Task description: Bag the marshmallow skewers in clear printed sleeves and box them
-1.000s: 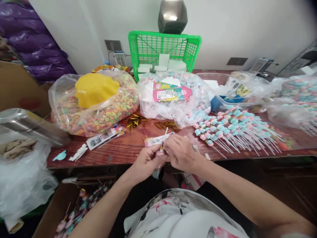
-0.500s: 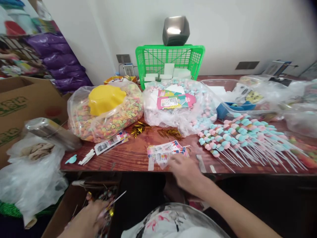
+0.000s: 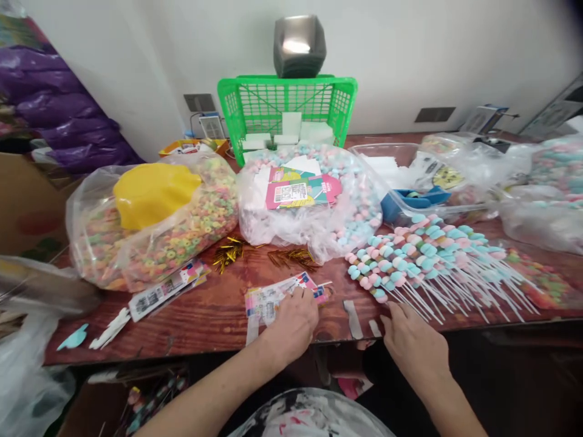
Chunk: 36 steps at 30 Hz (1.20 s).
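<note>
My left hand [image 3: 294, 321] is closed over printed plastic packets [image 3: 264, 300] near the table's front edge. Its curled fingertips rest on the packets; what they grip, if anything, is hidden. A thin white stick [image 3: 324, 283] pokes out beyond the fingers. My right hand [image 3: 415, 340] is at the table edge with its fingers bent together, and what may be between them cannot be made out. Close to its fingertips lie a short pale strip [image 3: 375, 328] and a longer pale strip [image 3: 352, 318]. Just beyond it is a pile of pink and blue marshmallow skewers [image 3: 421, 258] on white sticks.
Behind stand a bag of ring-shaped candy [image 3: 195, 224] under a yellow bowl [image 3: 155, 194], a bag of marshmallows [image 3: 359, 200] and a green basket [image 3: 230, 103]. Gold tinsel [image 3: 228, 252] lies mid-table. Below the left edge is a box of wrapped sticks [image 3: 155, 394].
My left hand has come up from the box below the table onto the packets. My right hand has left the packets and moved right, beside the short strip. The view has shifted right.
</note>
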Available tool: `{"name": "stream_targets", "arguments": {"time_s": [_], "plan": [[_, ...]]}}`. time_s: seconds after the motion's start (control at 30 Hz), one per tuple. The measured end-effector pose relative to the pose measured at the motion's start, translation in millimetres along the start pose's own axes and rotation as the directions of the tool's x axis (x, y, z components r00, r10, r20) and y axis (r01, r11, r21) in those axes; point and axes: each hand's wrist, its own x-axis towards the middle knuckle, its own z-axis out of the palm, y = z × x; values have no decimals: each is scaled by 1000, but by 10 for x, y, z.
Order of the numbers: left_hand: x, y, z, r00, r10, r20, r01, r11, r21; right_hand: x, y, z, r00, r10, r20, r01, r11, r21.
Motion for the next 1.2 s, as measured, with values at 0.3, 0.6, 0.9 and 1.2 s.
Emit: {"name": "stream_targets", "arguments": {"time_s": [0.3, 0.6, 0.9, 1.2], "plan": [[-182, -350, 251, 974, -10, -225, -43, 972, -230, 167, 12, -51, 996, -85, -30, 88, 989, 116], [-171, -392, 258, 937, -16, -350, -18, 995, -94, 654, 202, -774, 896, -406, 178, 422, 904, -66], [-164, -463, 292, 935, -206, -288, 85, 921, -381, 729, 129, -681, 846, -487, 216, 518, 846, -122], [-311, -588, 290, 959, -133, -252, 37, 936, -351, 425, 511, -506, 916, -371, 151, 371, 928, 35]]}}
